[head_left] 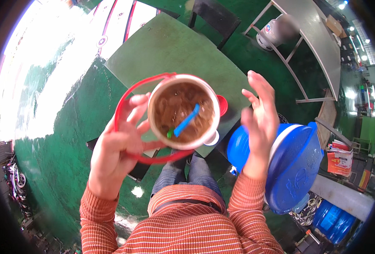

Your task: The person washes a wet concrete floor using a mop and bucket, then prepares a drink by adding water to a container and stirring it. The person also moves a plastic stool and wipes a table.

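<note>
My left hand (pixel 117 146) holds a white jug-shaped container (pixel 184 111) up close to the camera, gripping its side and red loop handle (pixel 124 101). The container holds brown liquid with a blue straw-like stick (pixel 186 120) lying in it, and a red cap shows at its right side. My right hand (pixel 259 120) is raised beside it with fingers spread, holding nothing. Just behind that hand stands a large blue and white insulated jug (pixel 295 169).
A grey square table (pixel 174 46) stands ahead on a green floor, with a dark chair (pixel 215 17) beyond it. A metal shelf frame (pixel 310 34) runs along the right with a white and red jug (pixel 276 31) under it. Blue barrels (pixel 333 216) sit at lower right.
</note>
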The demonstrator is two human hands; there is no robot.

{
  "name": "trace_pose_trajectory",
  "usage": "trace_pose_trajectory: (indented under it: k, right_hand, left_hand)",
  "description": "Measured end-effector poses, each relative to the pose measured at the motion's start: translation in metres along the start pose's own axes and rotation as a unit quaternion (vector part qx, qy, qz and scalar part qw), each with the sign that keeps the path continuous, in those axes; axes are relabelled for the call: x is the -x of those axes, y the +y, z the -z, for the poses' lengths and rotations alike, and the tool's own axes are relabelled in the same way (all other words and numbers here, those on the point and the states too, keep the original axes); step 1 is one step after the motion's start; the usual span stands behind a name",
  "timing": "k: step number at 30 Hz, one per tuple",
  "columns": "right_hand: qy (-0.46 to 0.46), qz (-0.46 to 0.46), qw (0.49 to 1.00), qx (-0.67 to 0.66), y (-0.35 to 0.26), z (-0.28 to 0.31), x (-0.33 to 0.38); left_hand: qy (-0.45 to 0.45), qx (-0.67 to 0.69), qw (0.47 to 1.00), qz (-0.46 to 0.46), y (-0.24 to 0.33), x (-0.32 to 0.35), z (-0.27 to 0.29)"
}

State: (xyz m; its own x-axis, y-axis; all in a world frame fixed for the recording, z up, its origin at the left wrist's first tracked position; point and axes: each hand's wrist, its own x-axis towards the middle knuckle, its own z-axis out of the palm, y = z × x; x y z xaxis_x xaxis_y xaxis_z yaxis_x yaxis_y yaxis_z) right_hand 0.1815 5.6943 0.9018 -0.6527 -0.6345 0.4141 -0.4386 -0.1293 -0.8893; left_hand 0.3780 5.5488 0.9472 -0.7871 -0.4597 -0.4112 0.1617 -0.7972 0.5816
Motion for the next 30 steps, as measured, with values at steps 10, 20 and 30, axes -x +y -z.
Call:
trace_pose_trajectory:
  k: [10, 20, 30]
  right_hand:
    - [0.050, -0.587, 0.787, 0.181, 0.336, 0.010, 0.125]
    - [0.130, -0.603, 0.785, -0.062, 0.345, 0.003, 0.124]
    - [0.047, -0.224, 0.973, 0.015, 0.208, -0.061, 0.029]
  left_hand:
    - [0.083, 0.043, 0.993, -0.069, -0.043, -0.124, 0.140]
    - [0.116, 0.095, 0.987, -0.057, -0.081, -0.158, 0.178]
    - [0.116, 0.129, 0.982, -0.071, -0.097, -0.159, 0.189]
